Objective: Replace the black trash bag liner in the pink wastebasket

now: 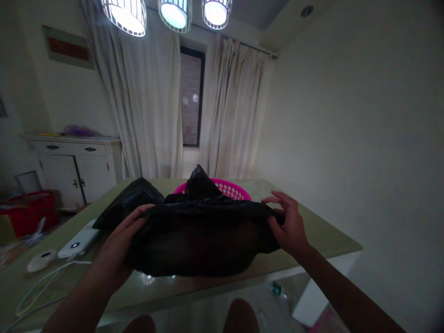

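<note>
A black plastic bag (197, 236) lies spread across the near part of a pale green table (322, 236). My left hand (121, 240) grips the bag's left side, thumb on top. My right hand (289, 224) pinches the bag's right edge, with the other fingers spread. Behind the bag, a pink perforated basket (231, 187) stands on the table, with more black plastic poking up out of it.
A white power bank (78, 240), a round white device (41, 260) and a white cable (41, 284) lie on the table's left. A white cabinet (74, 169) and a red bin (29, 212) stand at left. Curtains (149, 115) and a window (192, 97) are behind; a wall is at right.
</note>
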`<move>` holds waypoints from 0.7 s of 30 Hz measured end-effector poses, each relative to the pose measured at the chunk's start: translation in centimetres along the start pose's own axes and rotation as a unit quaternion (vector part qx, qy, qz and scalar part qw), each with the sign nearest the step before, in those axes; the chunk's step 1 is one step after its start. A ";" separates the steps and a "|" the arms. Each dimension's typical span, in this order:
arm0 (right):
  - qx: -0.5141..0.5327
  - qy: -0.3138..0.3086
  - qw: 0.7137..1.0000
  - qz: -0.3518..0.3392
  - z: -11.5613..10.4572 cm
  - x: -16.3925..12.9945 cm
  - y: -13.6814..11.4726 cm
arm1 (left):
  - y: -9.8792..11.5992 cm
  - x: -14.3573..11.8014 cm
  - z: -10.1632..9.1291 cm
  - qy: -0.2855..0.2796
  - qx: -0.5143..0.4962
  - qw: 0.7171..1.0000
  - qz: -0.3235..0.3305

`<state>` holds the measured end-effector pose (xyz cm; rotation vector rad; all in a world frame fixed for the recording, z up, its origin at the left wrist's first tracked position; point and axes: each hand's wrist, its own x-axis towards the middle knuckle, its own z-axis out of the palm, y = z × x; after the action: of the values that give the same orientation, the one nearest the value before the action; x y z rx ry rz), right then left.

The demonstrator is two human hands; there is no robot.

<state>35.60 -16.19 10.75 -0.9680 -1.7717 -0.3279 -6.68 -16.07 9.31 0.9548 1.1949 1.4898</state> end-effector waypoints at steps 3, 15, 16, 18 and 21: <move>-0.058 -0.094 0.994 -0.022 -0.7 -1.1 0.5 | -1.9 0.1 -2.0 -0.005 0.119 0.990 0.073; 0.254 -0.015 0.884 0.392 6.9 5.8 5.8 | 0.9 8.1 5.0 0.019 0.143 0.964 0.224; 0.304 -0.036 0.840 0.449 8.0 6.2 6.2 | 0.9 9.0 5.8 -0.004 0.077 0.985 0.152; 0.364 -0.062 0.776 0.512 10.1 6.3 7.1 | 0.2 10.7 7.3 -0.020 -0.015 0.999 0.038; 0.386 -0.068 0.775 0.495 13.3 5.3 7.9 | -1.8 12.4 8.8 -0.004 -0.045 0.999 0.003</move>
<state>31.96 -0.51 8.11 -1.1399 -1.0795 1.0869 -0.79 -1.97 9.48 0.9046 1.1112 1.5301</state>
